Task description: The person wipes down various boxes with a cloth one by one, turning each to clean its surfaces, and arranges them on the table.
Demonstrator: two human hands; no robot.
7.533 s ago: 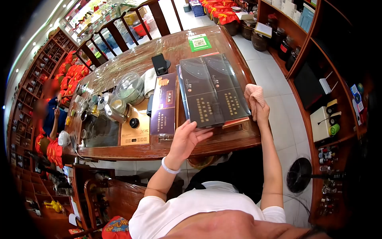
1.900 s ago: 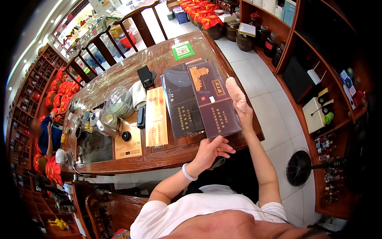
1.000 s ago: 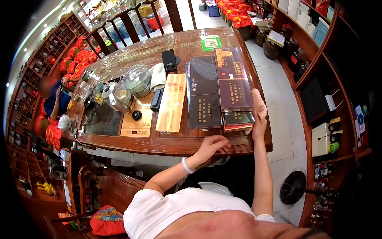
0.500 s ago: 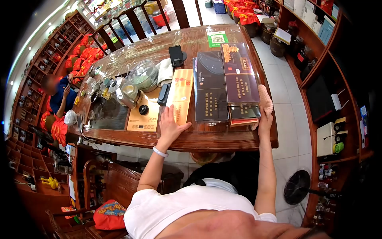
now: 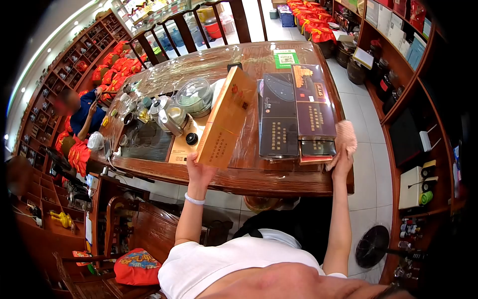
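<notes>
My left hand (image 5: 200, 172) grips the near end of a long gold gift box (image 5: 228, 122), which is raised and tilted on its edge above the table (image 5: 249, 175). In my right hand (image 5: 342, 163) is a pink cloth (image 5: 345, 137), held at the table's right edge. Just left of that cloth lie stacked dark boxes: a purple-brown one (image 5: 314, 107) on top and a black one (image 5: 278, 117) beside it. Left of the gold box stand a metal kettle (image 5: 172, 119) and a glass pot (image 5: 193, 94) by a gold tea stove (image 5: 178, 149).
A green QR-code card (image 5: 286, 59) lies at the table's far side. Dark wooden chairs (image 5: 186, 35) line the far edge. At the left sits another person in a dark blue top (image 5: 85, 117). A black fan (image 5: 373, 244) stands on the floor at right, near wooden shelves (image 5: 393, 97).
The gold box lay flat under my left hand; now that hand has lifted and tilted it. My right hand remains at the table's right edge with the pink cloth. The view has shifted slightly.
</notes>
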